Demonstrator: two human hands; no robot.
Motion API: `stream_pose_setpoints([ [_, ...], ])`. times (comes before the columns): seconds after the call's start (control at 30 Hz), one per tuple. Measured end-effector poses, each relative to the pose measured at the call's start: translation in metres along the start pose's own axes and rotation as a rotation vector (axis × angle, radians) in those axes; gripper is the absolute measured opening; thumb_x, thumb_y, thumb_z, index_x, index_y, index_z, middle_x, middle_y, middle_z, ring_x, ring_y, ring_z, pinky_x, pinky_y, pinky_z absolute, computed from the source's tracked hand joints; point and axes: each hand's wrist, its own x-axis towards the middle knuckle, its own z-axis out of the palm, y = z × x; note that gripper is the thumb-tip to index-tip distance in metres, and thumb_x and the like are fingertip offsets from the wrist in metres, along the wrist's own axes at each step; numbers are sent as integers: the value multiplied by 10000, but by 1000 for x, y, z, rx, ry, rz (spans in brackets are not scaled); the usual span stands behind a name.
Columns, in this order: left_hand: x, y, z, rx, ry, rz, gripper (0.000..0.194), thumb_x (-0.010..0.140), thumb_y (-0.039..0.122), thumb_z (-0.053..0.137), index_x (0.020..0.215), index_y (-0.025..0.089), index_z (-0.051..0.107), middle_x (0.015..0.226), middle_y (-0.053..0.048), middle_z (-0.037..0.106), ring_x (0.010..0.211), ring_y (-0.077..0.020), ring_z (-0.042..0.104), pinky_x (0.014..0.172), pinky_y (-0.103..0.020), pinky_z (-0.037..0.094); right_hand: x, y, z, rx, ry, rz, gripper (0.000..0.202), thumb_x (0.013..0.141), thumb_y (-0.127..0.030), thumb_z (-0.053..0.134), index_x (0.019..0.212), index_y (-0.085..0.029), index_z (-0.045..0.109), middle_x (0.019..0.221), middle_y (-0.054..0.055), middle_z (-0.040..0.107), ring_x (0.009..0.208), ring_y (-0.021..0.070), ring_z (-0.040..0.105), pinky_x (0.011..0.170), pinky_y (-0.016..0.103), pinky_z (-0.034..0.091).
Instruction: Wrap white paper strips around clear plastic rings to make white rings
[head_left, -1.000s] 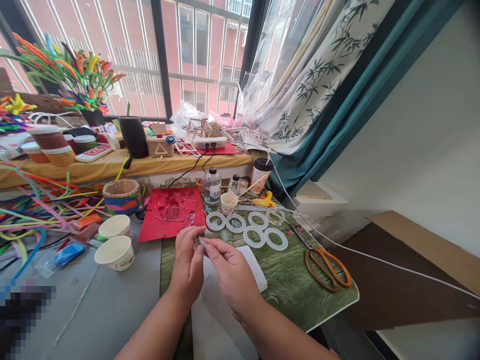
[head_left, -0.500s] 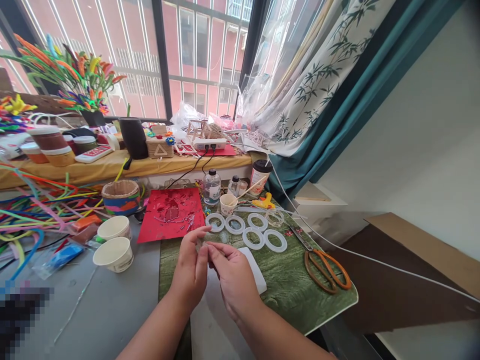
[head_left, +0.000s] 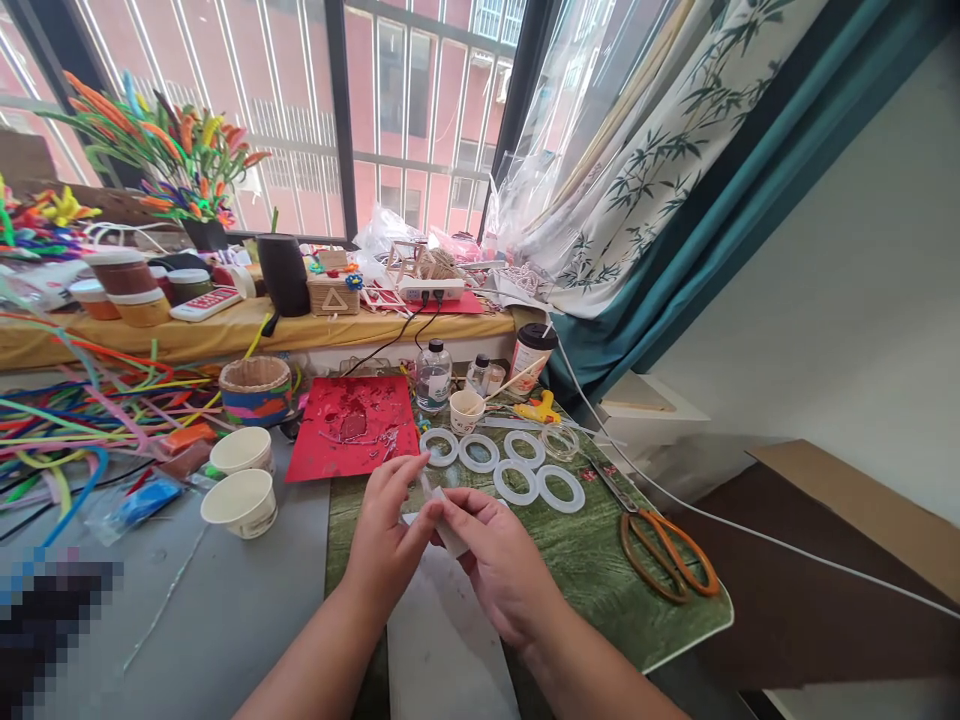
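Pale piece (head_left: pixel 452 535): small and flat, between our two hands, above the white sheet; its exact form is partly hidden by fingers.
Right hand (head_left: pixel 504 560): our grip here is narrow, thumb and fingers pinched on the piece.
Left hand (head_left: pixel 391 530): fingers raised and apart, thumb at the piece's near edge; we cannot tell whether it bears any hold.
Step in hand: we judge that we are handling and adjusting the piece in the air.
Next move: we think it calls for a light, steady right pinch and a clear view past our left fingers.
White sheet (head_left: pixel 444 640): below the grip, lying on the worktop (head_left: pixel 600 575).
Rings (head_left: pixel 561 489): five, lying flat, beyond the grip and to its right.
Red sheet (head_left: pixel 315 445): beyond the grip, to its left.
Scissors (head_left: pixel 619 491): well right of the grip, blades pointing away from us.
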Motion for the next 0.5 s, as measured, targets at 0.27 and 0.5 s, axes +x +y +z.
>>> stream_pose_setpoints([
  [0.27, -3, 9, 0, 35, -118, 85, 468, 923, 287, 625, 1378, 269, 518, 1333, -115, 610, 1227, -276, 559, 986, -438, 491, -8, -5, -20, -234, -153, 62, 415, 829, -557, 760, 837, -149, 682, 630, -15, 617, 537, 101, 537, 562, 235, 426],
  [0.5, -8, 10, 0, -83, -117, 76, 333, 982, 333, 496, 1301, 273, 570, 1236, -106, 622, 1132, -267, 582, 956, -437, 494, -19, 10, -11, -416, -131, 5, 554, 886, -728, 581, 778, -185, 591, 560, -55, 516, 377, 59, 403, 362, 199, 263],
])
